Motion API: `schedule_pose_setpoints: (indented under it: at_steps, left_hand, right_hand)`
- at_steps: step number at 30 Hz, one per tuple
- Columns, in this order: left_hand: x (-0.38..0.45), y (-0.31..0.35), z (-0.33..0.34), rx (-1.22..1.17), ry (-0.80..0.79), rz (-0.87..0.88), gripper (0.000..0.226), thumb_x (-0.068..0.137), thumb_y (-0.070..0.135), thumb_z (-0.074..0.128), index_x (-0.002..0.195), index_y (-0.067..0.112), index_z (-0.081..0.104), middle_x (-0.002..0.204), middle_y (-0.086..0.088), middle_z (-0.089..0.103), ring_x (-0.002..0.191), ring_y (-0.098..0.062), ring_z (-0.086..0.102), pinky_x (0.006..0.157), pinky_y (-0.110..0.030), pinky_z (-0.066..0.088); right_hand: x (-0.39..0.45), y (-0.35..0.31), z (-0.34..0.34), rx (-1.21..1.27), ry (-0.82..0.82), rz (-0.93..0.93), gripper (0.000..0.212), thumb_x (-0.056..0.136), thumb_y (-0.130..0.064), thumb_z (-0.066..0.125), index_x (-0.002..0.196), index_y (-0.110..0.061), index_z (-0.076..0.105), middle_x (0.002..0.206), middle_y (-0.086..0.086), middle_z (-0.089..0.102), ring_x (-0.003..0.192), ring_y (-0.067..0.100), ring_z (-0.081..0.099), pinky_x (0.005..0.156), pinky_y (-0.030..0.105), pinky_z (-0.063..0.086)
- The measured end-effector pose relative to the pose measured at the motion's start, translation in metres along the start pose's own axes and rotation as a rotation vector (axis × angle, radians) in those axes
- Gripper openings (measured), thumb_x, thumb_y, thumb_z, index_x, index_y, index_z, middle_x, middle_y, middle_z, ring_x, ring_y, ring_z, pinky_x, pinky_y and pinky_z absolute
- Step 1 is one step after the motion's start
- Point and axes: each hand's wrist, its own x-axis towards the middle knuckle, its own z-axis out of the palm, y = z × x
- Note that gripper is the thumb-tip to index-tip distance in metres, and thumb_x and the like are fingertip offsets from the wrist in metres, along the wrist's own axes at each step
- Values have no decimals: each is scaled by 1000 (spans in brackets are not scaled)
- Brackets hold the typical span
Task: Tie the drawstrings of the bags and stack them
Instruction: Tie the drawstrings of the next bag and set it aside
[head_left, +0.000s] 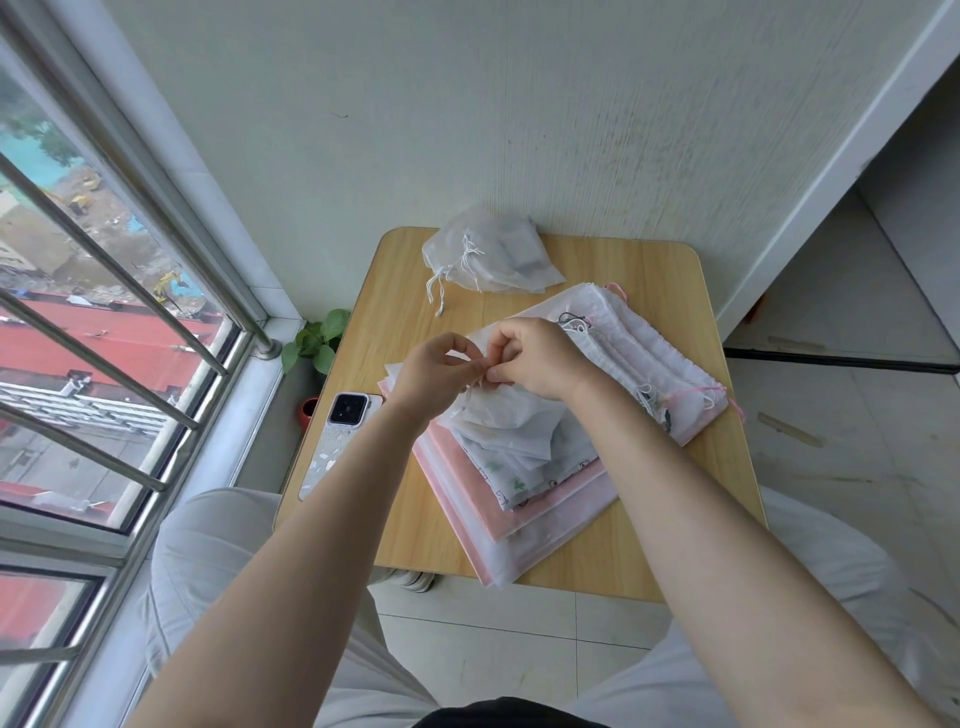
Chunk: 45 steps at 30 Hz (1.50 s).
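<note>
A small translucent white drawstring bag (506, 421) lies on top of a pile of larger white and pink bags (524, 499) in the middle of the wooden table (649, 519). My left hand (441, 369) and my right hand (535, 358) meet just above its mouth. Each pinches the thin white drawstring (480, 382) between fingertips. At the table's far edge sits a stack of small white bags (488, 254) with knotted strings hanging loose. To the right lies a row of flat white bags with pink cords (649, 364).
A phone (337, 447) in a pale patterned case lies face down at the table's left edge. A green plant (317, 340) in a red pot stands on the floor beside the barred window (104, 322). My knees flank the small table; the wall rises behind it.
</note>
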Motion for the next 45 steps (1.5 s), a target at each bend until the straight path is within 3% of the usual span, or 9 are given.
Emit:
schedule_pose_setpoints:
  at_steps: [6, 11, 21, 25, 27, 32, 36, 40, 45]
  left_hand:
    - [-1, 3, -1, -23, -13, -16, 14, 90, 15, 67, 94, 2, 65, 75, -8, 69, 63, -11, 60, 63, -21, 50]
    - [-1, 7, -4, -14, -33, -49, 15, 82, 9, 67, 93, -1, 66, 75, -9, 68, 66, -14, 60, 67, -27, 52]
    - [-3, 6, -2, -85, 18, -23, 14, 84, 6, 72, 96, 1, 68, 74, -12, 72, 61, -16, 61, 61, -26, 53]
    - [0, 6, -5, -104, -23, -74, 26, 81, 8, 74, 103, -1, 63, 84, -16, 74, 72, -21, 66, 78, -37, 57]
    - [0, 6, -6, -72, -77, -88, 34, 79, 10, 78, 107, 1, 61, 90, -13, 75, 81, -20, 68, 79, -33, 55]
    - [1, 7, -3, 47, 25, -48, 26, 76, 9, 81, 95, 7, 63, 79, 0, 67, 64, -6, 59, 56, -12, 44]
    - [2, 7, -1, 70, 57, -17, 22, 74, 9, 82, 87, 9, 64, 77, -1, 66, 67, -12, 58, 63, -22, 45]
    - [1, 7, 3, 123, 90, 3, 16, 73, 9, 82, 80, 12, 67, 79, -2, 71, 72, -15, 63, 69, -28, 51]
    - [0, 8, 5, 215, 100, 64, 15, 74, 10, 81, 74, 20, 69, 81, 1, 73, 75, -11, 66, 69, -23, 51]
  right_hand:
    - [2, 3, -3, 63, 21, -1, 26, 73, 6, 76, 70, -16, 62, 68, 8, 71, 71, 23, 71, 73, 33, 57]
    - [-1, 2, -3, 31, 29, -20, 23, 76, 0, 77, 73, -17, 61, 59, -5, 63, 58, 5, 57, 62, 16, 45]
    - [1, 5, 1, -19, 91, -43, 23, 76, -1, 76, 73, -18, 61, 67, 5, 66, 63, 12, 56, 65, 26, 46]
    - [2, 6, 4, -40, 120, -31, 19, 78, -4, 76, 76, -17, 62, 68, 2, 65, 63, 11, 57, 64, 25, 47]
    - [2, 7, 5, -46, 130, -17, 16, 78, -6, 76, 79, -17, 64, 67, -2, 62, 63, 9, 56, 64, 22, 47]
    - [2, 7, 5, -101, 138, 4, 10, 80, -11, 76, 82, -16, 68, 69, -8, 58, 64, 5, 53, 59, 16, 43]
    - [2, 5, 4, -163, 131, -18, 7, 82, -12, 74, 87, -13, 70, 74, -8, 61, 72, 8, 58, 62, 15, 44]
    - [3, 2, 5, -316, 123, -41, 4, 85, -12, 69, 89, -12, 71, 90, 1, 69, 85, 17, 64, 75, 29, 53]
    - [5, -4, 6, -537, 50, -45, 12, 89, -9, 60, 92, -10, 71, 96, 9, 68, 89, 26, 63, 76, 33, 51]
